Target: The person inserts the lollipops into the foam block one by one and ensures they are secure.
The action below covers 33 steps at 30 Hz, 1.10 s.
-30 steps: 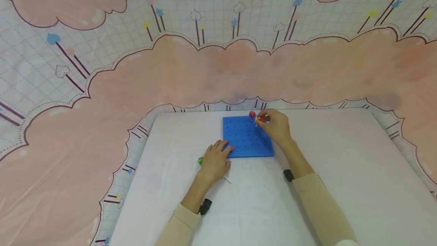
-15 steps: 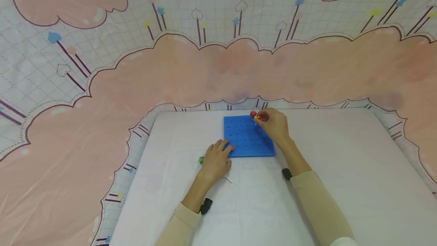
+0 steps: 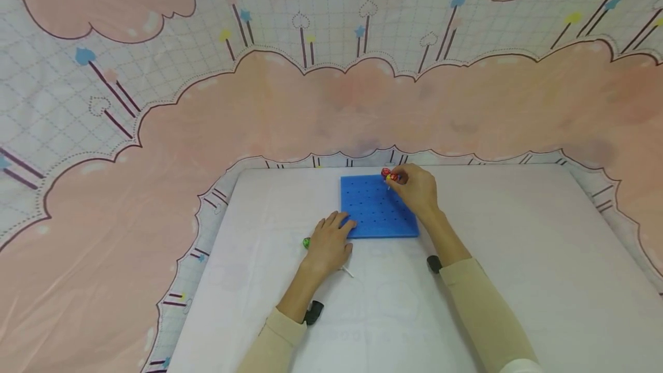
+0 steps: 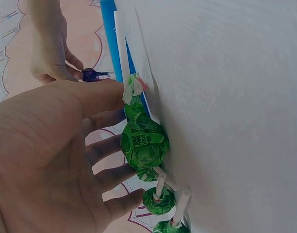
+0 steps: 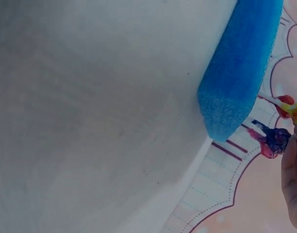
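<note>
In the head view my left hand [image 3: 327,249] rests at the near left corner of a blue pegboard-like foam block [image 3: 373,212] with rows of small holes. Its fingers are spread and fairly straight. Several green-wrapped lollipops [image 4: 145,145] lie by its palm side in the left wrist view; one green head [image 3: 306,242] pokes out beside it. Over the block's far right part, my right hand [image 3: 419,191] pinches a red-and-yellow lollipop [image 3: 393,178], stick downward. Just beyond is a red lollipop [image 3: 385,172] at the far edge. The right wrist view also has a dark blue-and-pink lollipop [image 5: 276,141] near the fingers.
A white-covered table [image 3: 507,235] carries everything. Behind its far edge hangs a pink and white printed cloth [image 3: 321,108]. A white stick [image 3: 346,272] sticks out beside the left hand. Each wrist wears a black camera.
The right hand has shifted very slightly left over the block, bringing its lollipop closer to the red one. The left hand stays in place. The head view has drifted a little.
</note>
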Each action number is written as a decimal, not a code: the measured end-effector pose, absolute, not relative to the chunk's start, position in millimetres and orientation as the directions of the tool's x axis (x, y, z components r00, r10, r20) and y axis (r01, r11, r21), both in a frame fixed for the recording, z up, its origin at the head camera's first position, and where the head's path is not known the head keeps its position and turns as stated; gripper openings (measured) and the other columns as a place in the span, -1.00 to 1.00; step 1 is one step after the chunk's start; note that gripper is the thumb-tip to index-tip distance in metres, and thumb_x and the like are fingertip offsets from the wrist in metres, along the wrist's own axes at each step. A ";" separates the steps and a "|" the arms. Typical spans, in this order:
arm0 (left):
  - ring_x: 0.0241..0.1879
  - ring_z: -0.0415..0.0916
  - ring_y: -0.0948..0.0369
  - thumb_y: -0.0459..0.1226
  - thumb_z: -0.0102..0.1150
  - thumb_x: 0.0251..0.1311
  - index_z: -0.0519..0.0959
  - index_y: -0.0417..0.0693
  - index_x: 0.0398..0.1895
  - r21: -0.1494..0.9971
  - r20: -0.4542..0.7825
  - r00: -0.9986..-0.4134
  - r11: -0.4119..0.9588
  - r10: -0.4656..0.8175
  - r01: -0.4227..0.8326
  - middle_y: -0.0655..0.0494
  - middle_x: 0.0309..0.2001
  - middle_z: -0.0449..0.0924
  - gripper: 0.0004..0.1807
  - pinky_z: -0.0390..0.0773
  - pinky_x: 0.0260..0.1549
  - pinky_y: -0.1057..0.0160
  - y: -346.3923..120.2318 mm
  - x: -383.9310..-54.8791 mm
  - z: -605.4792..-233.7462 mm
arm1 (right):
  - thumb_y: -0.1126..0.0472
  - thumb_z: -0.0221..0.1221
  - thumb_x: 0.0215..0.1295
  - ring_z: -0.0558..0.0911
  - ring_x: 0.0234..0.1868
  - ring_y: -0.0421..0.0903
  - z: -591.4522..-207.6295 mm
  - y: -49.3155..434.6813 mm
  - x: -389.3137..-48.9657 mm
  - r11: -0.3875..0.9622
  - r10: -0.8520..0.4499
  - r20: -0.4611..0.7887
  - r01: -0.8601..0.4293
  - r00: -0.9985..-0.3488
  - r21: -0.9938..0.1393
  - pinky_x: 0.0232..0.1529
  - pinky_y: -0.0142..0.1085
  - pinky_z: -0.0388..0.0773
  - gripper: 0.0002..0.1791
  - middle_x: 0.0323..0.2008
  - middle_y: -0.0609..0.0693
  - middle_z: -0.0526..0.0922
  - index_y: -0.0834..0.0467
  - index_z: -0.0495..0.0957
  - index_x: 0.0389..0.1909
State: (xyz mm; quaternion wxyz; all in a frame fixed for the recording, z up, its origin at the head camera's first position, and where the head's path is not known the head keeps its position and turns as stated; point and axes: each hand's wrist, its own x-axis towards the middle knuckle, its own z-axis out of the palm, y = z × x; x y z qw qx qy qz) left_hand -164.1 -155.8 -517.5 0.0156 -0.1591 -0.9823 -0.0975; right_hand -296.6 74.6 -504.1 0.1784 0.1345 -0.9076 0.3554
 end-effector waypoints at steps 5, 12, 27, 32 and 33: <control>0.52 0.24 -0.13 -0.19 0.35 0.36 0.55 0.03 0.36 0.191 0.065 -0.949 0.930 0.307 0.314 -0.07 0.47 0.38 -0.49 0.31 0.44 -0.20 -155.4 -163.7 -516.5 | 0.08 0.51 0.23 0.58 -0.40 -0.01 -504.7 74.0 -298.2 0.724 -0.130 0.446 -0.392 -0.886 -0.568 -0.39 -0.23 0.51 -0.69 -0.37 0.09 0.71 0.21 0.75 -0.15; 0.52 0.23 -0.12 -0.18 0.33 0.37 0.55 0.03 0.37 0.186 0.055 -0.951 0.933 0.304 0.309 -0.07 0.48 0.37 -0.49 0.30 0.45 -0.19 -155.6 -163.8 -517.3 | 0.06 0.49 0.25 0.55 -0.44 -0.03 -504.2 73.2 -296.9 0.739 -0.137 0.389 -0.355 -0.911 -0.573 -0.46 -0.25 0.44 -0.70 -0.38 0.08 0.71 0.18 0.76 -0.13; 0.50 0.27 -0.14 -0.21 0.33 0.36 0.57 0.03 0.33 0.173 0.081 -0.949 0.933 0.305 0.314 -0.09 0.46 0.41 -0.52 0.34 0.43 -0.21 -155.1 -165.3 -517.7 | 0.13 0.52 0.21 0.55 -0.45 -0.01 -506.3 74.1 -297.3 0.737 -0.173 0.386 -0.379 -0.906 -0.560 -0.46 -0.23 0.39 -0.75 -0.38 0.08 0.72 0.17 0.75 -0.20; 0.50 0.27 -0.14 -0.21 0.33 0.37 0.57 0.03 0.34 0.175 0.073 -0.950 0.934 0.303 0.312 -0.09 0.46 0.40 -0.52 0.33 0.43 -0.20 -154.9 -165.2 -518.0 | 0.11 0.51 0.22 0.55 -0.44 0.00 -506.6 74.4 -296.9 0.738 -0.179 0.379 -0.379 -0.908 -0.558 -0.45 -0.23 0.41 -0.75 -0.36 0.09 0.73 0.17 0.75 -0.20; 0.51 0.26 -0.14 -0.21 0.33 0.37 0.57 0.03 0.34 0.175 0.071 -0.950 0.934 0.302 0.310 -0.09 0.46 0.40 -0.52 0.33 0.43 -0.20 -154.8 -165.2 -517.9 | 0.11 0.51 0.23 0.55 -0.44 0.00 -506.6 74.5 -296.8 0.740 -0.179 0.376 -0.376 -0.909 -0.558 -0.44 -0.23 0.41 -0.75 -0.35 0.09 0.74 0.16 0.75 -0.20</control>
